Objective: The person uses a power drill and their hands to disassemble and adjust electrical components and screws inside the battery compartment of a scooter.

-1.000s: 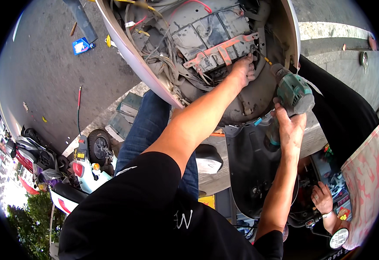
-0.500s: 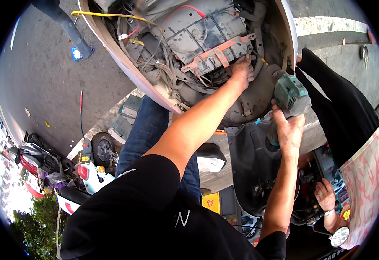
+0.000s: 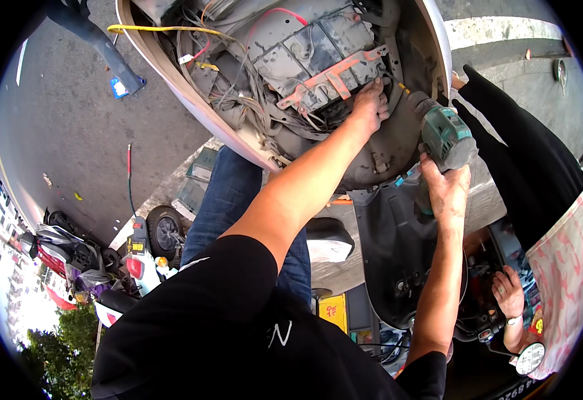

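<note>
My right hand [image 3: 446, 190] is clamped round the handle of a green and black drill [image 3: 447, 137], held at the right side of an open scooter body [image 3: 205, 115]. The drill's thin bit [image 3: 403, 87] points up and left, toward the right end of an orange bracket [image 3: 333, 79]; whether its tip touches anything, I can't tell. My left hand [image 3: 371, 105] is down inside, just below that end of the bracket, fingers curled together; I can't tell whether they pinch something. The bracket lies across the lower edge of a dusty grey battery pack [image 3: 311, 50], with loose wires [image 3: 246, 110] bunched to its left and 1 yellow cable [image 3: 171, 29] running out over the rim. Below the drill is a long black panel [image 3: 393, 250]. To my right, 1 hand of another person [image 3: 508, 293] is near a round mirror [image 3: 530, 359]
</note>
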Tool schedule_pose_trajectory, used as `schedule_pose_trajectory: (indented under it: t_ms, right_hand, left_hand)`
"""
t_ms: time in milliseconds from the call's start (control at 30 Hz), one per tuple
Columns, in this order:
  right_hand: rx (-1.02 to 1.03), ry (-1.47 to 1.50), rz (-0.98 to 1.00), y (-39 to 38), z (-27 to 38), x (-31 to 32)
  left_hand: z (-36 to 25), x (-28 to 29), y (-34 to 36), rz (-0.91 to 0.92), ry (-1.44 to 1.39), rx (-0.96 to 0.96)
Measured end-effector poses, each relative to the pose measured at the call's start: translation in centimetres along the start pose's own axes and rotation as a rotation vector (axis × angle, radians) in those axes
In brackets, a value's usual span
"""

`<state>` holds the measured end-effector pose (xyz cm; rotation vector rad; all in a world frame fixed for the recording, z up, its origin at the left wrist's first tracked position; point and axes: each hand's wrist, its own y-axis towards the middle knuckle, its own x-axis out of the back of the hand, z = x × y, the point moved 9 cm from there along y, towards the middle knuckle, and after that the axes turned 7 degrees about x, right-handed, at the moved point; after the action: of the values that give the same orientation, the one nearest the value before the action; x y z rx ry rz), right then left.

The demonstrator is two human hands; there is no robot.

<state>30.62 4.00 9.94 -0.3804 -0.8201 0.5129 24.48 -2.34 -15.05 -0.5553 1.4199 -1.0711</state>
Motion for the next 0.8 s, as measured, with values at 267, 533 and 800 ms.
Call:
schedule_pose_trajectory:
  t_ms: [267, 533, 800]
  right_hand:
    - [0.059, -0.081, -0.018, -0.1, -0.2, 0.4]
    - [0.059, -0.007, -0.111, -1.7, -3.3, 0.5]
    - [0.077, 0.063, -0.145, -2.3, -4.7, -0.1]
  left_hand:
    - [-0.2, 0.4, -0.2, -0.034, 0.024, -0.025]
    - [0.2, 1.3, -7.1, -0.168, 0.239, -0.117]
    - [-2.6, 3.2, -14.8, 0.047, 0.633, -0.02]
